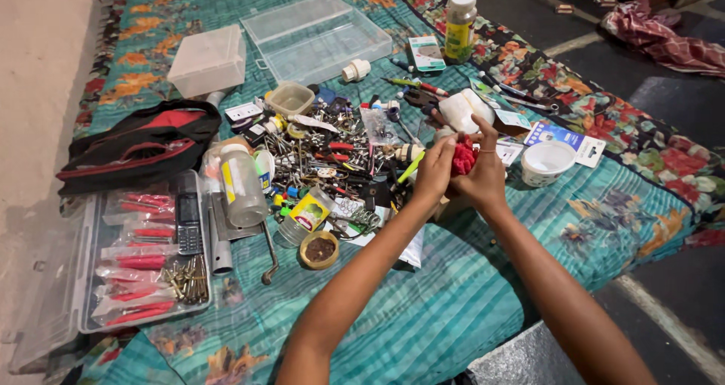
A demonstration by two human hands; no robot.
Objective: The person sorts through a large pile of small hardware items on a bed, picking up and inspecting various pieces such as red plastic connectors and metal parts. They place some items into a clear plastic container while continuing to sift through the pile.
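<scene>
Both hands meet just right of the middle of the frame, and between them sits a small bundle of red plastic pieces (464, 158). The left hand (435, 170) has its grip pressed against the bundle's left side, fingers curled around it, while the right hand (483, 175) cups it from the right with the grip closed on it and one finger raised straight up. The bundle is held in the air just above the patterned teal bedspread (453, 309) that covers the bed. Directly left of the hands lies a dense heap of screws, keys and small metal parts (332, 158). Just to the right of the hands stands a small white cup (547, 161), and above them a white lump (464, 109) rests among pens and cards. Further out, toward the lower left, an open clear tray (53, 294) holds packets of red plugs, brass screws and a dark phone (187, 220). At the left edge lies a black and red bag (143, 145); near the top sit a clear lidded box (317, 34) and a yellow-green bottle (460, 24).
</scene>
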